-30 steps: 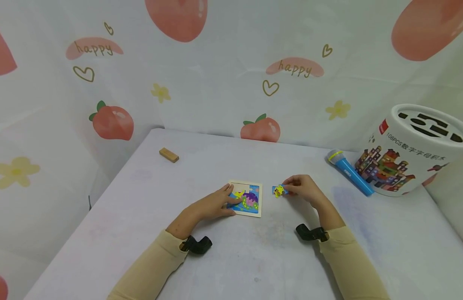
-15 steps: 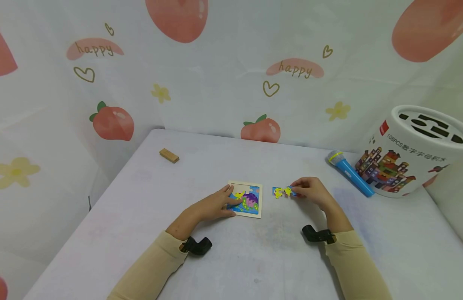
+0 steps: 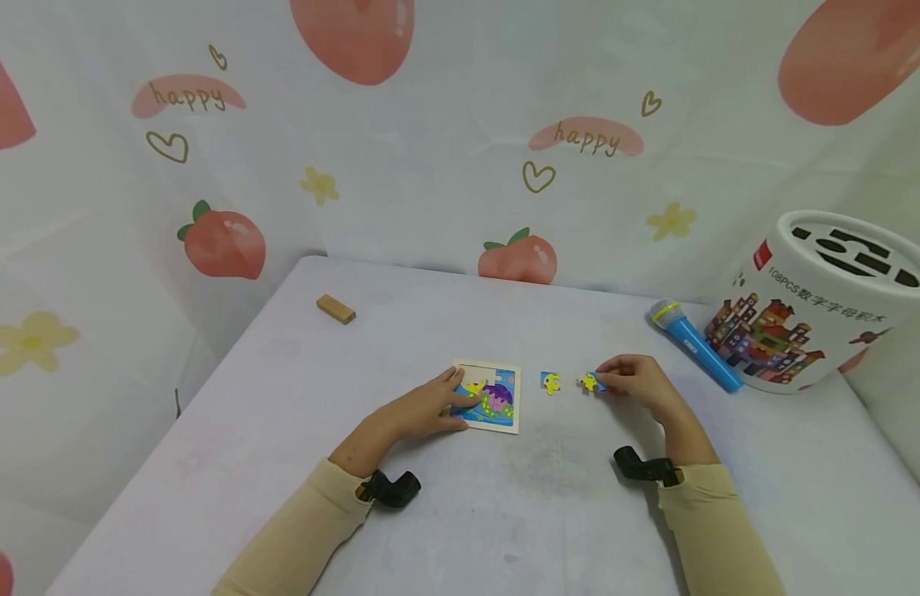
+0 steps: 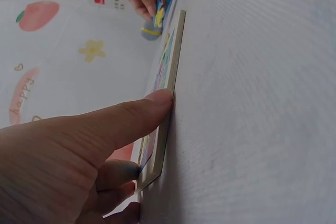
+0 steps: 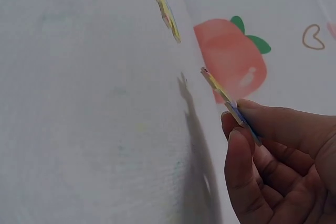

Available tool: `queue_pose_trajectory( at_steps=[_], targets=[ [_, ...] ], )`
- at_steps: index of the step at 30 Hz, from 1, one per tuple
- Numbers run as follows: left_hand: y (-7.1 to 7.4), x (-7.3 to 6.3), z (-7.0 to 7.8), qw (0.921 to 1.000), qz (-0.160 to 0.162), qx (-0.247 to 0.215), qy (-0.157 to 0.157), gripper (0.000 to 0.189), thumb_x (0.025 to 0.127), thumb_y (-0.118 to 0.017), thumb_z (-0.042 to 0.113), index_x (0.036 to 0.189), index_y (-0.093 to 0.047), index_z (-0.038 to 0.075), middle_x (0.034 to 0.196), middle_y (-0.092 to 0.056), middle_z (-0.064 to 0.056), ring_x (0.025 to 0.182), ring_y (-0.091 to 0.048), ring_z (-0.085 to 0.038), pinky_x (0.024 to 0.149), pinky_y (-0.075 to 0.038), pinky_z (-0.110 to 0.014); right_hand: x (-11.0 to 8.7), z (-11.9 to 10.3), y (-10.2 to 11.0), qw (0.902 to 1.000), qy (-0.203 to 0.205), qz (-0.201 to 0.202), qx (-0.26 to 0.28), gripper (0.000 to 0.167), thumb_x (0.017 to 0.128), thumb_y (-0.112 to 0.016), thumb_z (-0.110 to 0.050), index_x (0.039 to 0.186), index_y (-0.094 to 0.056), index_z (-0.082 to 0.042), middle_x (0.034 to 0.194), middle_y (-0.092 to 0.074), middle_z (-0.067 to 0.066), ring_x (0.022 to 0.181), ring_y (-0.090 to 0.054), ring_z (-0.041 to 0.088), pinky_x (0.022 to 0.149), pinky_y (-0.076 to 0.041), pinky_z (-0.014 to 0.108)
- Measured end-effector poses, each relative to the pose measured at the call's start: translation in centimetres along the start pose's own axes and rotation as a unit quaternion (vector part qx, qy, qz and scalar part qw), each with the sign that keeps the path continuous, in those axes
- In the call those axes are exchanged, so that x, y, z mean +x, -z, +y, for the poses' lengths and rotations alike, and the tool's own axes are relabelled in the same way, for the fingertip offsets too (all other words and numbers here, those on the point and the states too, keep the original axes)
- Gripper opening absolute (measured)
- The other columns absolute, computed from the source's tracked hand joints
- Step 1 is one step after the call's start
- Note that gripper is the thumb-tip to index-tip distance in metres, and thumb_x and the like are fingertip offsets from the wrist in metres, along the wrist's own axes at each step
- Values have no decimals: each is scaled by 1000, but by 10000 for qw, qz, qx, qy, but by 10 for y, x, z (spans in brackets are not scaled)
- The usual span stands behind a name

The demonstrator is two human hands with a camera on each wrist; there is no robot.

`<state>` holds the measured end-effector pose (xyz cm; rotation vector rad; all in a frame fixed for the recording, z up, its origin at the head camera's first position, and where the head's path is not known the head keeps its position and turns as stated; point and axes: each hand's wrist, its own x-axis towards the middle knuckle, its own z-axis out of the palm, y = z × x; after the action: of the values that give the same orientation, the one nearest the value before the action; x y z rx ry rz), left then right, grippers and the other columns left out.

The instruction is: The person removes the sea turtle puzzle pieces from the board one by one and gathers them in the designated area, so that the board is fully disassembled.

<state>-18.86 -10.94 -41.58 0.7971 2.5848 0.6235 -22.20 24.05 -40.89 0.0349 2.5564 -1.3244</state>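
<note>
Thumb and fingers of my left hand (image 3: 422, 407) hold the left part of a framed jigsaw puzzle (image 3: 499, 399) on the table. A pale gap shows at the puzzle's upper left; purple, pink and blue picture parts fill the rest. In the left wrist view, my thumb (image 4: 152, 103) presses the frame's near edge. My right hand (image 3: 638, 385) pinches a yellow-and-blue jigsaw piece (image 3: 590, 382) by its right end, raised above the table in the right wrist view. Between frame and right hand lies a second jigsaw piece (image 3: 551, 382), yellow and blue.
A blue toy microphone (image 3: 694, 342) lies right of my right hand, against a big white block tub (image 3: 802, 306). One small wooden block (image 3: 336, 309) sits at the table's far left. Behind the table hangs a peach-print cloth (image 3: 430, 165).
My right hand has moved right with its jigsaw piece, away from the second piece, which stays on the table. The left hand and the puzzle frame have stayed still.
</note>
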Motion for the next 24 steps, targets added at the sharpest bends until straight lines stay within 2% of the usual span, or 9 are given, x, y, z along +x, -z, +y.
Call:
queue_pose_trajectory(
  at_steps=[6,14,24],
  targets=[
    [0,0,-1,10000,-9,50,21,47,90,-60,32,135,-50,24,155,-15,-16,145,-7,-31,114,-22,-47,2,4,-3,9999,-80,-2,151,32,89,-62,-17,108,-59,9,77,-63,-5,66,-57,5,61,-50,21],
    [-1,1,-1,10000,-14,76,9,47,90,-60,33,135,-50,24,155,-15,-16,145,-7,-31,115,-22,-47,6,11,-8,9996,56,72,256,32,89,-63,-15,107,-59,11,77,-64,-3,65,-58,5,62,-53,19],
    [0,0,1,9999,-13,105,21,46,90,-60,33,135,-51,24,155,-15,-16,145,-8,-31,115,-22,-47,4,9,-11,9986,317,402,-132,25,87,-64,-12,98,-60,10,77,-63,3,66,-55,5,59,-52,19]
  ],
)
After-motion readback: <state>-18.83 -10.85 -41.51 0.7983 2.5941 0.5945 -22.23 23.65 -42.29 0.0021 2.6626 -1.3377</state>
